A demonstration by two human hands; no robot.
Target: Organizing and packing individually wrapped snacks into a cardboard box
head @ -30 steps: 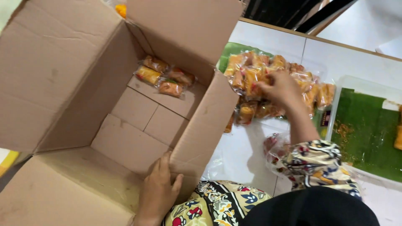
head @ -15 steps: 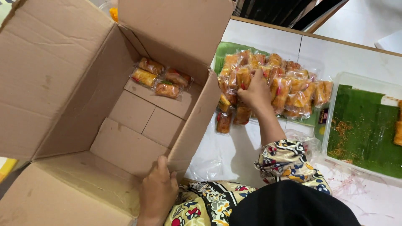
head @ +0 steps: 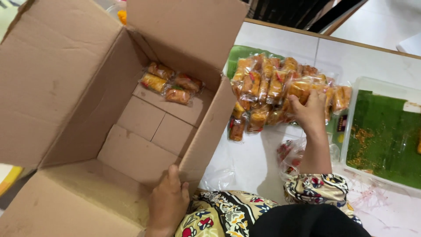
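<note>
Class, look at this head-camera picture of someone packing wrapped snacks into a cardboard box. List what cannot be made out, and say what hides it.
- Right hand: its palm faces the pile of wrapped snacks, so the grip is hidden.
- Green-lined tray: cut off by the right edge.
- Cardboard box: its left flap runs past the frame.
- Left hand: its wrist is cut off by the bottom edge.
- Snack packs in the box: contents blurred by wrapping.

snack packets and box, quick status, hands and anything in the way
Left hand grips cardboard box flap. Right hand on snack packets pile beside box. Three packets already inside. Nothing blocking.
</note>
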